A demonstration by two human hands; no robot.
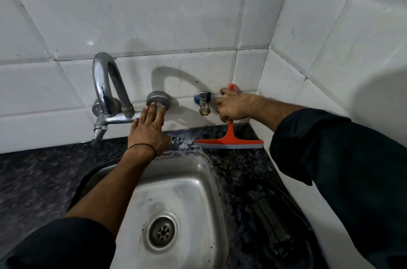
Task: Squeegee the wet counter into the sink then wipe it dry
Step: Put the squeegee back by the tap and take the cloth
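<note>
Squeegee [229, 142] sits blade-down on the wet tabletop [33, 169] at centre right, right hand [234, 107] gripping its handle to pull sinkward, flat left hand [147, 132] touching the tap knob [158, 98].

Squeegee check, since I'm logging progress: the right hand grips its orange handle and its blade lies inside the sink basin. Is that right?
Not quite. The head view shows the right hand gripping the squeegee by its orange handle, but its blade rests on the dark counter behind the sink, not inside the basin.
</note>
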